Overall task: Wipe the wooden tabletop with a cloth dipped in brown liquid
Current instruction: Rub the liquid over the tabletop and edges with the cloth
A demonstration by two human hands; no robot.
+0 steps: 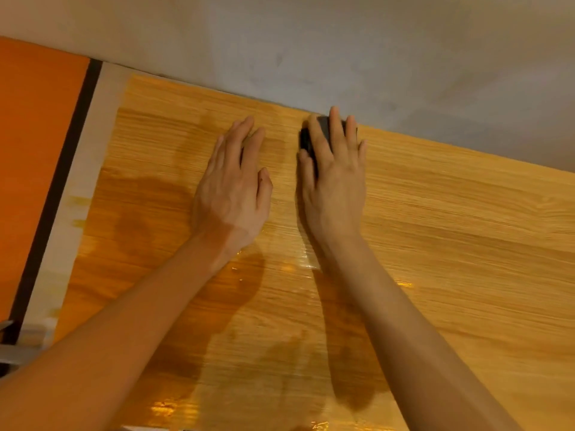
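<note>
Both my hands lie on the glossy, wet-streaked wooden tabletop (435,244). My right hand (334,178) presses the dark folded cloth (320,129) under straight fingers, near the table's far edge. My left hand (233,188) rests flat, fingers extended, just beside it.

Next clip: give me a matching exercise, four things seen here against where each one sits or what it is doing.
Things:
1. left hand
2. right hand
3. dark wadded cloth
4. bright orange panel

States:
A. beyond the board's left edge
B. under fingers, by the far edge
C. flat on the glossy wooden tabletop, holding nothing
D. presses the cloth

Pairs: 1-C, 2-D, 3-B, 4-A
</note>
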